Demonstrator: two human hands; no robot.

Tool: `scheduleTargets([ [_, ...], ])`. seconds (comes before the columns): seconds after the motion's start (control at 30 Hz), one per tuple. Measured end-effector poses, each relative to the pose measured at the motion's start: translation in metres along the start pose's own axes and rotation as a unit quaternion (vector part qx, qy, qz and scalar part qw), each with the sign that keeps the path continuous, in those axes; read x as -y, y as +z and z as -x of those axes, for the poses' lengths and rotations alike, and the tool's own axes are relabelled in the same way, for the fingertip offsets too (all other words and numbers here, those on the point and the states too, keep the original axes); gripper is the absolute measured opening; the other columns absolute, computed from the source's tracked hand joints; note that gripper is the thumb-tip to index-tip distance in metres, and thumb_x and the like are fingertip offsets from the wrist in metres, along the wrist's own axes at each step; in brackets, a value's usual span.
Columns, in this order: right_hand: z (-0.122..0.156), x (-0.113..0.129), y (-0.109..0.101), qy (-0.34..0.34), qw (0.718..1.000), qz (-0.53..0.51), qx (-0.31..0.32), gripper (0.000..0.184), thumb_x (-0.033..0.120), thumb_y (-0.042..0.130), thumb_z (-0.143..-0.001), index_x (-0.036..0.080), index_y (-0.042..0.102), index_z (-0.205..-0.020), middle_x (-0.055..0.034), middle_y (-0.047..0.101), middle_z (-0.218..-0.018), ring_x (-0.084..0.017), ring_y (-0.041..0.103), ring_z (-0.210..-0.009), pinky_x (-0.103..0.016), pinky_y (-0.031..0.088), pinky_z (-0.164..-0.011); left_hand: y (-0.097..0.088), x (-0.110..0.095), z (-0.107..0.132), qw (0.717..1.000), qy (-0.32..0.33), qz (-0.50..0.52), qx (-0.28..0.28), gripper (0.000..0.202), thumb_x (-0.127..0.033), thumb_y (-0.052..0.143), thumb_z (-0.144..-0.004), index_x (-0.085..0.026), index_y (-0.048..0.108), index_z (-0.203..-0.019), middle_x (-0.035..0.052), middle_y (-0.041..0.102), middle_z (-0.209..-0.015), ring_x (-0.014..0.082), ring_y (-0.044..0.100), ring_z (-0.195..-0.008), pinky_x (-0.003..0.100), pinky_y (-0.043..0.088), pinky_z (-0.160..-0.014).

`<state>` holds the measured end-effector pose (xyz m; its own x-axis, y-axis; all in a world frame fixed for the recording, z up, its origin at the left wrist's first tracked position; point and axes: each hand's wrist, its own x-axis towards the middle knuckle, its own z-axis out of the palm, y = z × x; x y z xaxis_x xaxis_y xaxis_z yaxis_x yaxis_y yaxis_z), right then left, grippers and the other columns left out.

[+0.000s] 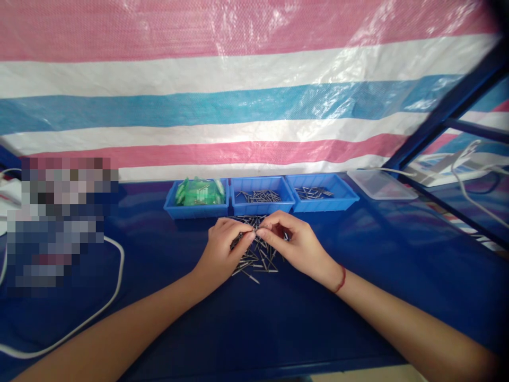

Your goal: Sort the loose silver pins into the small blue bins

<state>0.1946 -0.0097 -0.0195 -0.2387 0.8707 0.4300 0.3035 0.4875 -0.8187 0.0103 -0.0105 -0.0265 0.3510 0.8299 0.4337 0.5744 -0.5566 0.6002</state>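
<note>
Over a loose pile of pop rivets, my left hand and my right hand meet at the fingertips. Both are closed in a pinch, thumb against forefinger. A small piece of thin metal, seemingly a pop rivet, shows between them, mostly covered by the fingers. Behind the hands stand three blue bins in a row. More rivets lie in the middle bin and the right bin. The left bin holds green-and-clear plastic packets.
A clear plastic lid lies right of the bins on the blue table. A white cable curves across the left side, near a blurred-out area. Behind hangs a striped plastic sheet; a blue metal frame stands at the right.
</note>
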Motion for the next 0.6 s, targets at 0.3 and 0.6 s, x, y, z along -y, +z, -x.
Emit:
scheduleTargets([
  [0.3, 0.0009, -0.0014, -0.0002, 0.004, 1.0, -0.01, 0.007, 0.009, 0.027, 0.061, -0.085, 0.019, 0.064, -0.081, 0.0011, 0.057, -0.069, -0.01, 0.047, -0.059, -0.024, 0.038, -0.055, 0.0018, 0.0028, 0.0008, 1.0, -0.012, 0.006, -0.005, 0.007, -0.028, 0.058, -0.088, -0.022, 0.061, -0.087, 0.0015, 0.066, -0.085, 0.0188, 0.056, -0.089, 0.033, 0.043, -0.081],
  [0.6, -0.0014, -0.0017, -0.0017, 0.02, 0.998, 0.017, 0.065, 0.009, 0.023, 0.057, -0.085, 0.018, 0.061, -0.079, 0.0005, 0.057, -0.07, -0.01, 0.047, -0.058, -0.023, 0.039, -0.054, -0.0023, 0.0001, 0.0015, 0.999, -0.002, 0.017, -0.035, 0.006, -0.027, 0.056, -0.089, -0.021, 0.059, -0.087, 0.0014, 0.064, -0.086, 0.017, 0.059, -0.086, 0.03, 0.043, -0.081],
])
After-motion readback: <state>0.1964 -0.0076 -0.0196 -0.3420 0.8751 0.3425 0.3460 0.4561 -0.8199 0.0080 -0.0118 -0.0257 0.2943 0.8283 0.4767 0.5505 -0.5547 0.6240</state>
